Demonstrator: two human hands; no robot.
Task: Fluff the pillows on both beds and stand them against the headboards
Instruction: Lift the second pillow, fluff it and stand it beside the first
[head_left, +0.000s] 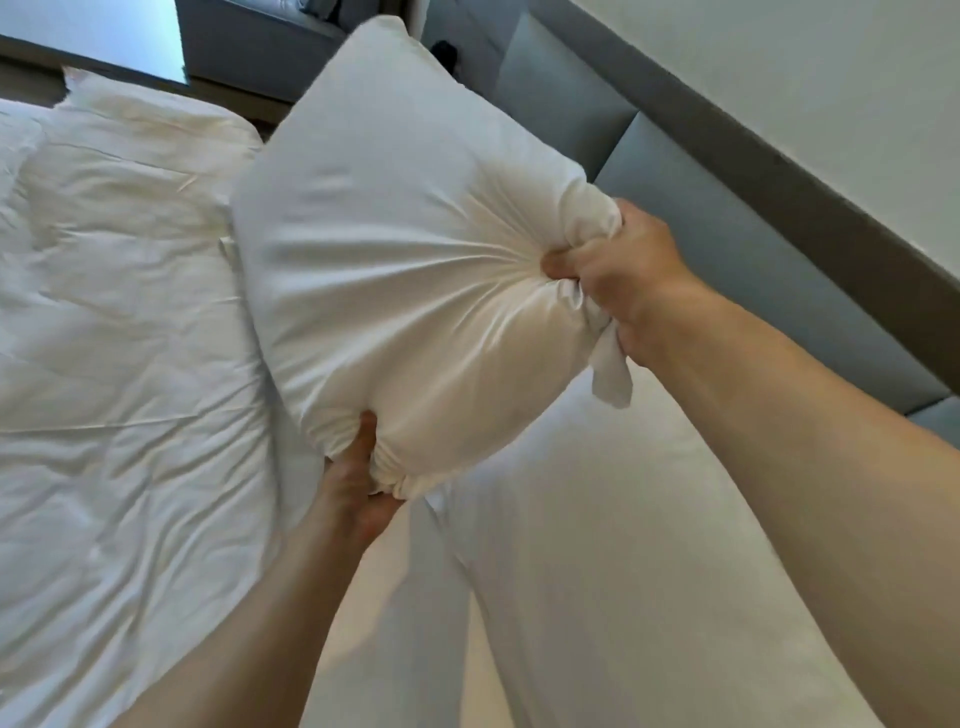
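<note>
Both grips clamped: left hand (358, 488), right hand (618, 270) bunching pillow (405, 249) mid-fluff; next, stand against headboard (691, 208).

The pillow (395, 249) is cased in white woven cloth, smooth with a faint sheen, gathered into fine radiating creases where the right hand (618, 275) bunches it and into tight folds at the left hand (358, 483). The duvet (119, 364) is white cloth too, softly crumpled, its wrinkles catching light like a slightly lustrous cotton. A second pillow (623, 571) lying below looks smoother and matt. The headboard (701, 208) is upholstered in grey-blue panels, smooth and matt, with padded seams between them; whether fabric or leatherette cannot be told. The wall (831, 78) above is plain, matt and pale.
</note>
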